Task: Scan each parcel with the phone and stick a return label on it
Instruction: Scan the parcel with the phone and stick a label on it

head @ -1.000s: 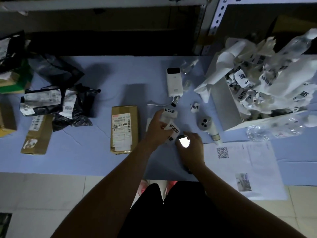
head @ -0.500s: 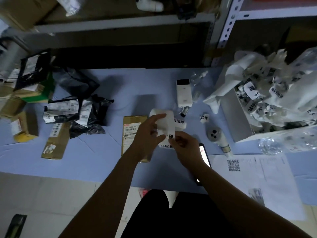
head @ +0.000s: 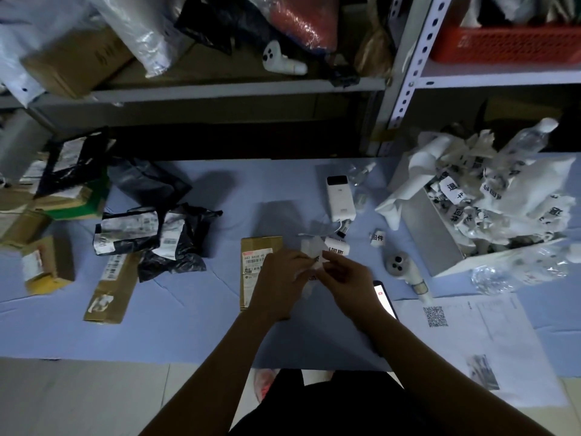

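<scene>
My left hand [head: 281,280] and my right hand [head: 345,278] meet over the blue table, both pinching the white strip of return labels [head: 311,250] that runs from the label roll [head: 338,247]. A small brown parcel [head: 251,272] with a barcode slip lies just left of my left hand, partly hidden by it. The phone [head: 385,298], screen lit, lies on the table by my right wrist. Farther left sit black bag parcels [head: 151,234], a long flat carton [head: 110,287] and a small box [head: 47,262].
A white power bank [head: 339,198] lies behind the roll. A grey handheld device [head: 405,270] and a loose label [head: 377,239] lie to the right. A white box [head: 440,240] overflows with backing paper. A QR-code sheet [head: 471,341] covers the right front. Shelves hold packages above.
The phone left my right hand and now lies on the table. Both hands came together on the label strip, lifted off the roll. The camera tilted upward, showing the shelves.
</scene>
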`<control>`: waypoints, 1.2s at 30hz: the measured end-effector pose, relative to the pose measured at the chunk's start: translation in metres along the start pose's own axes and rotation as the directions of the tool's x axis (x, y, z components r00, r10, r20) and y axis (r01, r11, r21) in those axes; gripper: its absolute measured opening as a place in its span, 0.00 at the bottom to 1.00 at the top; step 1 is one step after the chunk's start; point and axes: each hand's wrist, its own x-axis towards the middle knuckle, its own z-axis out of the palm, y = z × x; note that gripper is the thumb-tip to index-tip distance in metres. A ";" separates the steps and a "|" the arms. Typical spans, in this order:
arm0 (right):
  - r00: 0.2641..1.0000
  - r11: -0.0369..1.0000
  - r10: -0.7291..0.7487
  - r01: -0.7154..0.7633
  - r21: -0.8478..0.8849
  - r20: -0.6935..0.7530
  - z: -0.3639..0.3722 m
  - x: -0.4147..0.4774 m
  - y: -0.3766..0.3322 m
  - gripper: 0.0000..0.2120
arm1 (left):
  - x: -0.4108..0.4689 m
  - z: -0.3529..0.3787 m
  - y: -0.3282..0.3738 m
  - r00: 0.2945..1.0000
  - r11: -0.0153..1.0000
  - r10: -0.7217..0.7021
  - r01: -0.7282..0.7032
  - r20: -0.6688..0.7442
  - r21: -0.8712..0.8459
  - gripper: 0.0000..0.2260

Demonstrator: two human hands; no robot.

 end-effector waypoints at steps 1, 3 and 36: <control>1.000 1.000 -0.022 0.021 -0.022 -0.006 0.002 -0.001 -0.003 0.21 | 0.000 -0.003 0.001 1.000 1.000 0.021 -0.021 -0.008 0.012 0.09; 0.998 0.996 -0.065 0.064 -0.067 -0.021 0.004 -0.002 -0.008 0.21 | -0.001 -0.008 0.002 0.999 0.999 0.039 -0.038 -0.021 0.016 0.09; 0.987 0.922 0.048 -0.103 0.372 0.155 0.050 0.006 -0.068 0.21 | -0.022 -0.100 -0.033 0.937 0.377 -0.277 0.310 0.213 -0.873 0.21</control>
